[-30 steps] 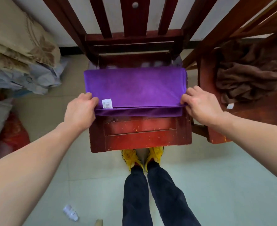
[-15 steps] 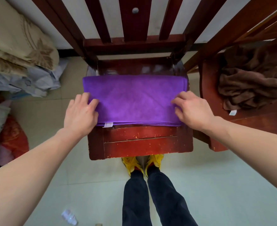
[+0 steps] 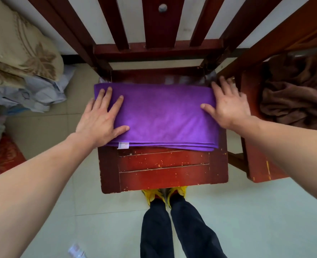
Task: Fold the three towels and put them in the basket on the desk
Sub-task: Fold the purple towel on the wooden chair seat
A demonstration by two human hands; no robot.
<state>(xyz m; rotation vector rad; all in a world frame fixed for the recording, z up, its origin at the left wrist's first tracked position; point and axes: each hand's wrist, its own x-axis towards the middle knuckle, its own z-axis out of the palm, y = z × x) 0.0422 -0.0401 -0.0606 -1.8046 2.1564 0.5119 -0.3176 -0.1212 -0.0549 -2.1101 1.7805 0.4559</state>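
Note:
A purple towel (image 3: 163, 116) lies folded into a wide rectangle on the seat of a red wooden chair (image 3: 163, 170), with a small white label at its near left edge. My left hand (image 3: 101, 118) rests flat on the towel's left end, fingers spread. My right hand (image 3: 226, 105) lies flat on its right end, fingers spread and partly over the edge. Neither hand grips anything. A brown towel (image 3: 293, 101) sits crumpled on a second chair at the right. No basket or desk is in view.
The chair's slatted back (image 3: 154, 25) rises just behind the purple towel. The second red chair (image 3: 254, 146) stands close on the right. Piled beige bedding (image 3: 18, 49) and pale cloth (image 3: 42, 94) lie at the left. My legs and yellow shoes (image 3: 165, 194) stand before the seat.
Both hands folded the towel's far edge toward me, let go of its edges and opened flat, then slid outward and away along the top of the folded towel.

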